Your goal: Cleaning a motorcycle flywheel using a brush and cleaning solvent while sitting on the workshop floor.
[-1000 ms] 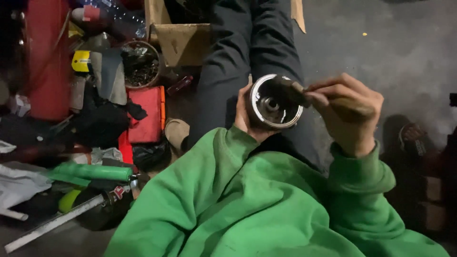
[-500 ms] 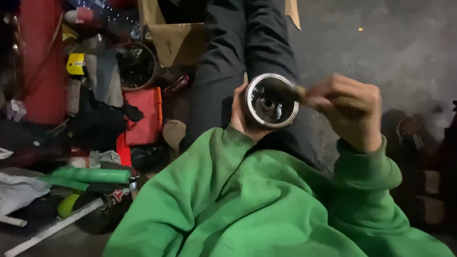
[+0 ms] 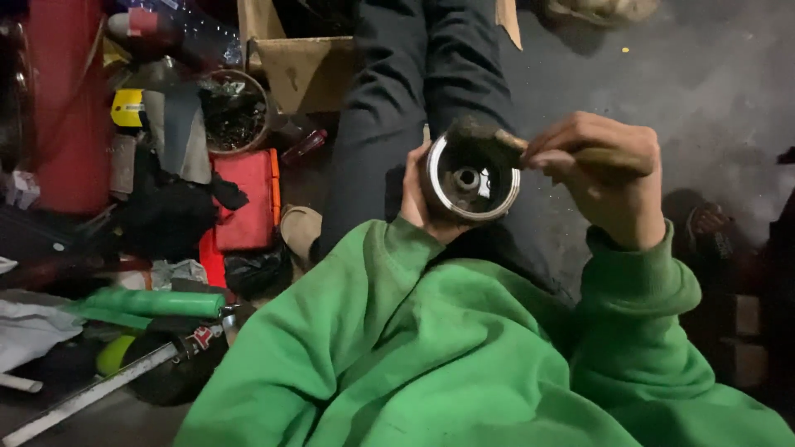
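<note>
My left hand [image 3: 416,201] grips a round metal cup-shaped part [image 3: 470,178] from behind, its open side facing me. Inside it I see a dirty hollow with a small hub in the middle. My right hand [image 3: 603,170] holds a brush [image 3: 497,136] by its wooden handle, and the dark bristles rest on the part's upper rim. Both arms wear green sleeves. My legs in dark trousers stretch out on the grey floor behind the part.
At the left lie a red case [image 3: 244,199], a green-handled tool [image 3: 149,304], a bowl of dark debris [image 3: 234,109], a red cylinder [image 3: 62,108] and a cardboard box [image 3: 302,70]. Grey concrete floor [image 3: 704,74] spreads to the right.
The part and both hands have shifted slightly as the view moved. The brush bristles have gone from inside the part's hollow up to its top rim.
</note>
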